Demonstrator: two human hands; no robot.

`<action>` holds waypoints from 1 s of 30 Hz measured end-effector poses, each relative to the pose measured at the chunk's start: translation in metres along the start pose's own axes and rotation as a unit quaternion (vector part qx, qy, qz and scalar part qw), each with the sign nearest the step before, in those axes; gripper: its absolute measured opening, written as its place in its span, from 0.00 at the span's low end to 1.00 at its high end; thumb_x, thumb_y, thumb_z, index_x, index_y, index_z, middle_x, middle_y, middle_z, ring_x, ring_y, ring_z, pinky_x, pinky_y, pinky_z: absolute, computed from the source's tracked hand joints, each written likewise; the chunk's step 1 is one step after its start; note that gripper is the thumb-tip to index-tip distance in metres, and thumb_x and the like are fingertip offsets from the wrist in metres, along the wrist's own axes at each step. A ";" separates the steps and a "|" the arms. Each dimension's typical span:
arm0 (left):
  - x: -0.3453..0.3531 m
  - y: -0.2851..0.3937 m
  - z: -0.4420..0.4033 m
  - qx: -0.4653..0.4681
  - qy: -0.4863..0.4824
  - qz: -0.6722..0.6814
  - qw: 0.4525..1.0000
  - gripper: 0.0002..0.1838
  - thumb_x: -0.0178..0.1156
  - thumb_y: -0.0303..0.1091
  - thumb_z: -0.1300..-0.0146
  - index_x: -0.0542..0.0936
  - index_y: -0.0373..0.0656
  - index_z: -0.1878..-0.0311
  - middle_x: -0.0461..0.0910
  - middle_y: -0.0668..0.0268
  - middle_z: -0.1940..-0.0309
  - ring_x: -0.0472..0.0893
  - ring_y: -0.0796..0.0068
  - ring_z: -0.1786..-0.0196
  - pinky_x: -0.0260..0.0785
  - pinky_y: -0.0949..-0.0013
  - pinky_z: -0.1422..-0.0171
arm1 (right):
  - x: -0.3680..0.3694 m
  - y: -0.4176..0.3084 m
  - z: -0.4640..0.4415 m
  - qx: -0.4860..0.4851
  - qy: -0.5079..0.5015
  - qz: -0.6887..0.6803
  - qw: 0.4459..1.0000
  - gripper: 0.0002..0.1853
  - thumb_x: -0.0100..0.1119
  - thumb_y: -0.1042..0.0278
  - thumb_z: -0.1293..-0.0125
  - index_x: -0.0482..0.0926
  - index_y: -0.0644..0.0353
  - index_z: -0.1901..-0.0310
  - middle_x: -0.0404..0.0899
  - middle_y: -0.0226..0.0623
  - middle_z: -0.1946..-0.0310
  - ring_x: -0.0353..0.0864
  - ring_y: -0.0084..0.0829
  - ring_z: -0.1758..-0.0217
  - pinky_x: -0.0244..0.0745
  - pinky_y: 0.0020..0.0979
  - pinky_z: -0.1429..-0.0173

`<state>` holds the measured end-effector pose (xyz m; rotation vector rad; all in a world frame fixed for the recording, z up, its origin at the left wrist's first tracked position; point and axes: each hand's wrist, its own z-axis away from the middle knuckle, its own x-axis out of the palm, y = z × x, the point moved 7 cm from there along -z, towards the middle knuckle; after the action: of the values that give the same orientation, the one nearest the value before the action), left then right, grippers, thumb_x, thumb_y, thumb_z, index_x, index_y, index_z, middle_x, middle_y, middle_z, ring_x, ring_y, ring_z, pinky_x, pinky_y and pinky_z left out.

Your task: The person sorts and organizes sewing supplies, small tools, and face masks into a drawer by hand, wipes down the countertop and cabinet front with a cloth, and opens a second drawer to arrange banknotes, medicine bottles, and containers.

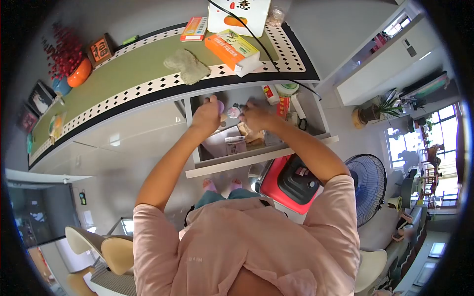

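Both hands reach into an open drawer (197, 157) under the counter. My left hand (206, 114) is closed at the drawer's left side, its fingers curled round a purple round lid (220, 107). Right of it is a small round tub (233, 112) with pale pink contents. My right hand (256, 117) is close to the tub's right side, fingers curled and somewhat blurred; what they hold, if anything, I cannot make out. Nearer the drawer front lie a white tube-like item (235, 139) and a crumpled tan packet (254, 140).
On the counter are an orange-and-yellow box (232, 49), a green cloth (189, 66) and a smaller box (194, 28). A black cable (264, 47) hangs across the counter edge. Below the drawer's right stands a red-and-black appliance (291, 180), beside a fan (366, 187).
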<state>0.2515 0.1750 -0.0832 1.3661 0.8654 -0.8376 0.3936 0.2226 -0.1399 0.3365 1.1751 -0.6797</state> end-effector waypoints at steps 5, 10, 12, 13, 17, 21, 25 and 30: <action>0.003 -0.007 -0.004 0.018 0.010 0.001 1.000 0.28 0.61 0.27 0.46 0.61 0.29 0.45 0.70 0.31 0.51 0.78 0.38 0.55 0.74 0.49 0.52 | -0.022 -0.019 0.015 0.046 -0.027 -0.070 0.996 0.19 0.48 0.57 0.33 0.78 0.66 0.52 0.79 0.53 0.55 0.76 0.50 0.48 0.69 0.48 0.42; -0.015 0.009 0.016 0.025 0.015 -0.115 0.993 0.28 0.61 0.26 0.48 0.66 0.28 0.43 0.72 0.41 0.50 0.77 0.46 0.49 0.75 0.57 0.49 | -0.054 -0.043 0.003 0.004 0.195 -0.146 0.970 0.14 0.57 0.65 0.40 0.78 0.66 0.57 0.80 0.53 0.59 0.81 0.52 0.61 0.74 0.46 0.51; -0.022 0.011 0.027 0.071 0.028 -0.155 0.985 0.26 0.61 0.27 0.49 0.70 0.29 0.45 0.73 0.46 0.48 0.76 0.51 0.45 0.73 0.58 0.45 | -0.037 -0.045 -0.018 0.015 0.185 -0.279 0.942 0.15 0.60 0.65 0.44 0.78 0.65 0.57 0.81 0.51 0.62 0.81 0.52 0.59 0.74 0.44 0.51; -0.025 0.009 0.032 0.105 0.049 -0.159 0.980 0.25 0.61 0.27 0.50 0.72 0.30 0.47 0.73 0.48 0.48 0.74 0.52 0.43 0.70 0.57 0.41 | -0.030 -0.046 -0.028 0.021 0.178 -0.343 0.922 0.16 0.61 0.65 0.46 0.78 0.64 0.57 0.82 0.50 0.64 0.80 0.53 0.58 0.74 0.43 0.50; -0.036 0.006 0.057 0.165 0.148 -0.196 0.955 0.15 0.58 0.29 0.49 0.79 0.34 0.57 0.76 0.53 0.49 0.70 0.55 0.37 0.44 0.42 0.26 | 0.001 -0.052 -0.061 0.067 0.096 -0.506 0.855 0.20 0.58 0.71 0.44 0.75 0.62 0.48 0.81 0.46 0.60 0.81 0.43 0.57 0.75 0.38 0.52; -0.042 0.001 0.065 0.156 0.147 -0.149 0.965 0.17 0.57 0.30 0.49 0.78 0.33 0.54 0.76 0.53 0.50 0.68 0.55 0.35 0.39 0.41 0.25 | 0.007 -0.058 -0.066 0.085 0.113 -0.659 0.738 0.28 0.51 0.80 0.43 0.67 0.58 0.37 0.78 0.38 0.57 0.78 0.29 0.57 0.74 0.30 0.56; -0.039 0.003 0.066 0.162 0.142 -0.180 0.960 0.18 0.57 0.31 0.48 0.79 0.33 0.53 0.77 0.52 0.50 0.68 0.56 0.35 0.39 0.41 0.25 | -0.003 -0.066 -0.069 -0.024 0.082 -0.759 0.646 0.31 0.48 0.81 0.41 0.63 0.57 0.34 0.77 0.36 0.55 0.77 0.25 0.55 0.74 0.27 0.55; -0.022 0.009 0.055 0.118 0.047 -0.222 0.967 0.21 0.59 0.33 0.47 0.78 0.37 0.49 0.75 0.55 0.47 0.66 0.58 0.33 0.42 0.44 0.25 | -0.033 -0.042 -0.034 0.058 0.162 -0.372 0.912 0.24 0.53 0.76 0.44 0.71 0.60 0.43 0.75 0.48 0.50 0.76 0.39 0.48 0.76 0.37 0.51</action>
<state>0.2516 0.1206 -0.0583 1.4481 1.2024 -1.2600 0.3340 0.2207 -0.1172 0.0868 1.5994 -1.4027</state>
